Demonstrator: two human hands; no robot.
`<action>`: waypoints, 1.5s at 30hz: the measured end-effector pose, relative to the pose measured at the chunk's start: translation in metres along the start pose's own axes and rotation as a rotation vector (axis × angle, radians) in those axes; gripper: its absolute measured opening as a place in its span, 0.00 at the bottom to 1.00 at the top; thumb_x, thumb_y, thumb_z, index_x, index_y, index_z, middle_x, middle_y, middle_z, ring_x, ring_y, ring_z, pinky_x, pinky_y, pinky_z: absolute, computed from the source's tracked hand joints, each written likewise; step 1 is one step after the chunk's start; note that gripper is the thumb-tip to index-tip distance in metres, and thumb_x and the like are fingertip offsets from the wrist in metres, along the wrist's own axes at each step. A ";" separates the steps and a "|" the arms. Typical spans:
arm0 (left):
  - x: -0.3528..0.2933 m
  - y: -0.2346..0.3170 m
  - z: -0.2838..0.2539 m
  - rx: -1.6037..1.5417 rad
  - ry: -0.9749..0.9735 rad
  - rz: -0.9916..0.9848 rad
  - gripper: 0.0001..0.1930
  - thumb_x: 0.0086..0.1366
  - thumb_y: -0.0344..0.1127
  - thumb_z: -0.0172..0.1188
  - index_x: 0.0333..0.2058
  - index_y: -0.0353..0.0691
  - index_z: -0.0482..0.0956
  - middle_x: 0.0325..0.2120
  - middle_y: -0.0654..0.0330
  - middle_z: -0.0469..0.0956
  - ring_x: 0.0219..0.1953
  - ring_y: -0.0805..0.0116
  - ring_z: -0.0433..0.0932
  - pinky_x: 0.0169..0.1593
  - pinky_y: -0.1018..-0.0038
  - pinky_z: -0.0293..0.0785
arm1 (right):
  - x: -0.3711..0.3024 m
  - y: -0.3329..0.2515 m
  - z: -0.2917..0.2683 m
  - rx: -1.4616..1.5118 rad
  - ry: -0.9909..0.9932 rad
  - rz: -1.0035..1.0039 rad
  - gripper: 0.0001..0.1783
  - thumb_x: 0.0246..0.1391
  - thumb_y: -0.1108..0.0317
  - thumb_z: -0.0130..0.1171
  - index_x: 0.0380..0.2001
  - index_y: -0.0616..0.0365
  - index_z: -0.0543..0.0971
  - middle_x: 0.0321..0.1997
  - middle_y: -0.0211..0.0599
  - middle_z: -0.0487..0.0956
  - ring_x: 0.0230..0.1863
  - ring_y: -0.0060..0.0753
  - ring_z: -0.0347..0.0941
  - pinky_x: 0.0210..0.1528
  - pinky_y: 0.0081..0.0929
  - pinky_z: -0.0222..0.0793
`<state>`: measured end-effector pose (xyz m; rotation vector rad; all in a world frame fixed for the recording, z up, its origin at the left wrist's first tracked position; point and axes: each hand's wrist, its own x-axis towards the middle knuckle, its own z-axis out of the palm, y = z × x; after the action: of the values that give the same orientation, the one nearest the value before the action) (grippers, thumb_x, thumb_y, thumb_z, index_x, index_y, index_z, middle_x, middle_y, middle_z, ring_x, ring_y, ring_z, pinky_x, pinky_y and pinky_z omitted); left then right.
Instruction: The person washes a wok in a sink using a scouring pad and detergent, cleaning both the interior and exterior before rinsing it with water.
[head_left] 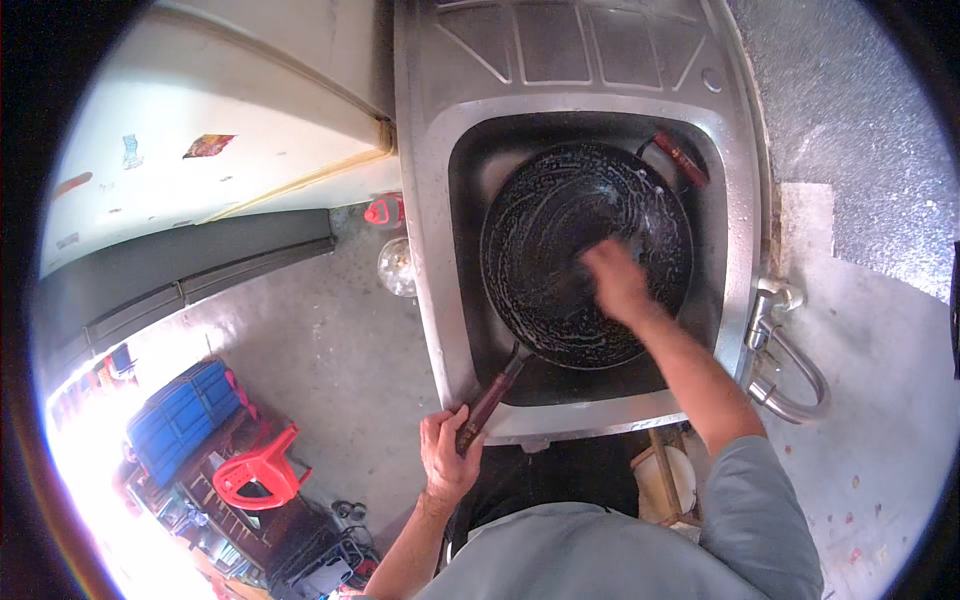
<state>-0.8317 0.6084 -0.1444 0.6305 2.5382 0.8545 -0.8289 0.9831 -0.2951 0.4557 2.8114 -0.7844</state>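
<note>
A large round black wok [540, 220] sits in the stainless steel sink [433, 250], its inside streaked with white suds. My left hand [447, 455] is closed around the wok's long reddish-brown handle [488, 400], which sticks out over the sink's near left edge. A short helper handle [680, 160] of the same colour is at the wok's far right side. Inside the wok, right of its middle, my right hand [615, 285] presses down with its fingers bunched. That hand is slightly smeared by motion, and what its fingers hold cannot be made out.
A ridged steel drainboard [550, 45] lies beyond the basin. The curved metal faucet [795, 380] stands at the right, by the wall. On the floor to the left are a red plastic stool [262, 468] and a blue box [188, 420]. A pale cabinet [250, 130] fills the upper left.
</note>
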 end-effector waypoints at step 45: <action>0.001 0.001 0.001 -0.030 0.017 0.001 0.27 0.47 0.25 0.68 0.50 0.36 0.77 0.41 0.48 0.72 0.43 0.47 0.73 0.49 0.57 0.72 | -0.020 0.023 0.002 -0.217 -0.058 0.082 0.24 0.46 0.77 0.62 0.50 0.56 0.75 0.54 0.50 0.75 0.57 0.57 0.71 0.56 0.50 0.71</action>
<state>-0.8316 0.6104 -0.1446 0.6182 2.5355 0.9002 -0.8021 0.9953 -0.3026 0.4991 2.7629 -0.4612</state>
